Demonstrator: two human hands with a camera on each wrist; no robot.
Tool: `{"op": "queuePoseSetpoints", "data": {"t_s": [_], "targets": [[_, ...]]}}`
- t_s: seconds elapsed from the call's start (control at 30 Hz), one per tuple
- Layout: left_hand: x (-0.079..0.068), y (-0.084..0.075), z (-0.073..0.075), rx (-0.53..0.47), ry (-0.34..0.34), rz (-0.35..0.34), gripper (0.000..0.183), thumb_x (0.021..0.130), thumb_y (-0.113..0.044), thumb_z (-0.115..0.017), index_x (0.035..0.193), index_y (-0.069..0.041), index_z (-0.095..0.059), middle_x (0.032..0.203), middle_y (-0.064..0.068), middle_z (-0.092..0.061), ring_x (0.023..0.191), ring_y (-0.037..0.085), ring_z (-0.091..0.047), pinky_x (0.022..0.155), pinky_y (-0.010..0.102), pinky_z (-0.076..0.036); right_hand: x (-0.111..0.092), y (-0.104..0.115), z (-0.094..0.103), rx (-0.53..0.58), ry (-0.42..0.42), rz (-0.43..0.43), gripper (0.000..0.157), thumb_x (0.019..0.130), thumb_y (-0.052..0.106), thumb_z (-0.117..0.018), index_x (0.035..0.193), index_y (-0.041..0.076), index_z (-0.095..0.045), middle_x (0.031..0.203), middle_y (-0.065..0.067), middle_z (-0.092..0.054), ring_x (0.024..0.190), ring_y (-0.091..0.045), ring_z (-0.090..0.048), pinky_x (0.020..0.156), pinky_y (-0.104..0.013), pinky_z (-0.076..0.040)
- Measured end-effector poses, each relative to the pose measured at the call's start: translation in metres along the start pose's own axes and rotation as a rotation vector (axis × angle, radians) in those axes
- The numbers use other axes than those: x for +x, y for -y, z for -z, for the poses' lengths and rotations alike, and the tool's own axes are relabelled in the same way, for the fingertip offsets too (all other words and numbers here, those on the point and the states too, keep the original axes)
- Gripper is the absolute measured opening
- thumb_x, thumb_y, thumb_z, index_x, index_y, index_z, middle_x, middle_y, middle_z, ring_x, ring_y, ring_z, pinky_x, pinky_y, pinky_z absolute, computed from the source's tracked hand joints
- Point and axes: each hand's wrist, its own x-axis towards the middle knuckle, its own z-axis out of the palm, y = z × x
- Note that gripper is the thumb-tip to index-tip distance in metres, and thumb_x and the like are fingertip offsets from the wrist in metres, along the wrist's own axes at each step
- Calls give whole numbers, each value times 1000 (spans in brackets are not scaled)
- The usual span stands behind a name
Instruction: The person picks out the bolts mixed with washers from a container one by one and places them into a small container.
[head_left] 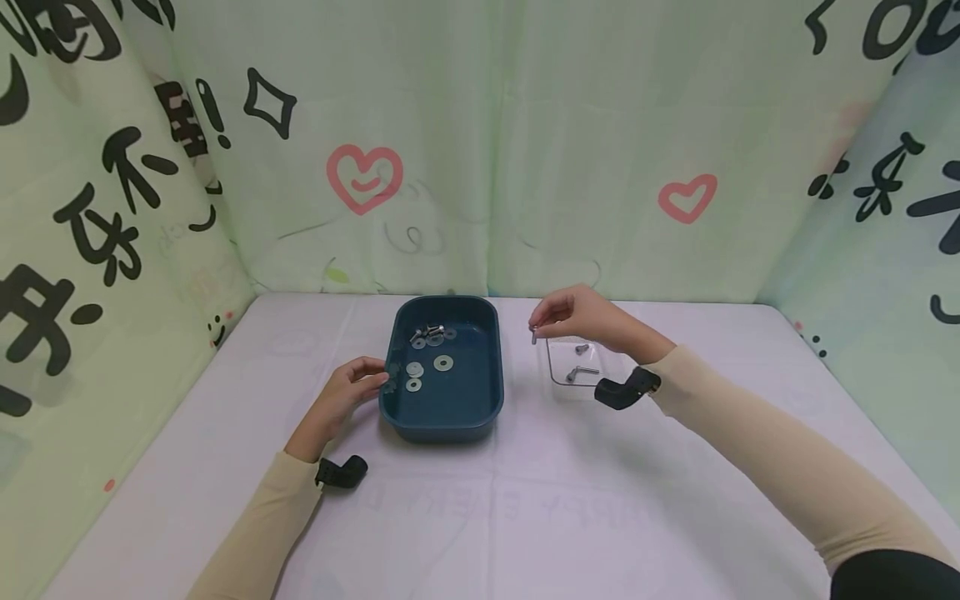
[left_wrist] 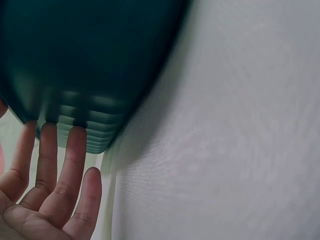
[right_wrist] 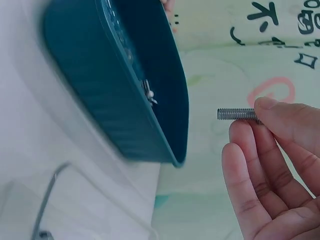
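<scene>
The right hand [head_left: 573, 321] has a threaded screw [right_wrist: 236, 114] pinched between thumb and fingertips, its shank sticking out past them; the grip covers the other end. In the head view the screw hangs just below the fingertips, shank downward. The lower fingers of this hand are bent and lie near the screw.

Below the right hand is a clear plastic box [head_left: 551, 367] with loose screws [head_left: 585, 372] in it, one of them nearer the fingers and the rest closer to the wrist.

The left hand [head_left: 348, 387] touches the near-side wall of a dark blue bin [head_left: 459, 404], its fingers almost straight and slightly spread, with their tips against the outer face. The thumb is mostly hidden, so whether it hooks the rim cannot be told.

The bin lies immediately to the right of the left hand and to the left of the right hand, apart from the latter. Inside, three flat washers [head_left: 443, 363] lie separately, across from the left fingertips. Farther from the person than those fingertips, a small heap of screws [head_left: 433, 331] lies among more washers.

Both hands come out of beige sleeves [head_left: 258, 521]. Under them is a worktop [head_left: 450, 517] with a pale cover, and beyond them hangs a light green curtain [head_left: 487, 167] printed with red hearts.
</scene>
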Motion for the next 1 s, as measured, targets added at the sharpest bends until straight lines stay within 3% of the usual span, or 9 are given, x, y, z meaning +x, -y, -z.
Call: {"op": "queuePoseSetpoints", "data": {"t_s": [0.2, 0.43, 0.63, 1.0], "targets": [[-1, 0, 0, 12, 1, -5, 40, 94, -19, -54, 127, 4, -47, 127, 18, -50, 102, 10, -56, 101, 34, -47, -10, -13, 20, -13, -65, -30, 27, 84, 11, -68, 107, -4, -65, 100, -6, -68, 87, -9, -64, 85, -25, -54], [-2, -1, 0, 16, -4, 7, 39, 94, -18, -54, 127, 3, -48, 128, 17, -50, 101, 9, -56, 101, 35, -47, -19, -36, 40, -10, -89, -40, 27, 86, 11, -66, 108, -5, -63, 101, -7, -67, 90, -11, -64, 82, -16, -52], [-2, -2, -1, 5, -3, 14, 41, 95, -18, -54, 129, 4, -46, 131, 20, -48, 106, 14, -55, 104, 37, -45, -22, -53, 46, -32, -110, -89, 30, 87, 13, -66, 111, -3, -63, 102, -7, -68, 96, -20, -64, 86, -19, -51], [-1, -1, -1, 5, -7, 20, 39, 94, -16, -53, 127, 3, -47, 129, 19, -49, 101, 9, -55, 103, 36, -46, -24, -82, 46, -27, -133, -117, 33, 86, 13, -67, 113, -4, -62, 106, -11, -68, 89, -5, -63, 88, -23, -52]]}}
